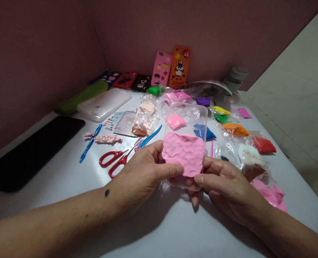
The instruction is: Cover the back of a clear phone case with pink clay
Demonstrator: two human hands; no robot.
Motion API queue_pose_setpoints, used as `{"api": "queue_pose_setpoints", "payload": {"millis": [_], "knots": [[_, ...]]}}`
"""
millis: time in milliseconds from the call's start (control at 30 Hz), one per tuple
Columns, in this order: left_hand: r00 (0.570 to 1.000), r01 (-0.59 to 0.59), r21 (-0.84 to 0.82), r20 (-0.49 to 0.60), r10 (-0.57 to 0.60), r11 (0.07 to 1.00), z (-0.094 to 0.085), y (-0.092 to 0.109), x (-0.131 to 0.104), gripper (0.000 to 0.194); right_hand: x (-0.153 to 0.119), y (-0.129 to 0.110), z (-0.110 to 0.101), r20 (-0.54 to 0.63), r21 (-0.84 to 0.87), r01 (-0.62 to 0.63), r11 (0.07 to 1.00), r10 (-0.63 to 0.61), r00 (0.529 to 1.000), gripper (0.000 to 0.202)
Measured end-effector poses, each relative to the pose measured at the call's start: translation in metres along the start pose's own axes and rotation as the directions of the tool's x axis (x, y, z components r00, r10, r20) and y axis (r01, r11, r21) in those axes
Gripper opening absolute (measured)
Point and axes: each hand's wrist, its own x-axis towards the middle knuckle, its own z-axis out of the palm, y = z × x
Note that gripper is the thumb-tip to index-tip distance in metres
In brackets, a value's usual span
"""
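Pink clay was spread across the lower part of a clear phone case, held above the table. Its lower-left area was overlapped by the left hand's thumb, its lower-right corner met by the right hand's; both hands were clamped on the case.

Your left hand grips with its thumb stretched toward your similarly pinching right hand.
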Motion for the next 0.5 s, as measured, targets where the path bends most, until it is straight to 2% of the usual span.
{"api": "queue_pose_setpoints", "payload": {"millis": [200, 367, 500], "knots": [[0.996, -0.03, 0.073, -0.079, 0.036, 0.997, 0.0006, 0.0026, 0.0001, 0.019, -0.0019, -0.0013, 0.0024, -0.021, -0.03, 0.015, 0.999, -0.016, 1.0, 0.015], [1.0, -0.025, 0.039, -0.012, 0.025, 0.999, 0.0005, 0.0021, -0.0005, 0.019, -0.001, 0.0015, 0.0034, -0.101, -0.046, 0.006, 0.999, -0.01, 0.995, 0.01], [0.999, -0.014, 0.047, -0.036, 0.016, 0.999, 0.0003, 0.0012, -0.0013, 0.021, -0.0006, 0.0048, 0.0016, -0.083, -0.03, -0.014, 0.999, 0.012, 0.996, 0.012]]}}
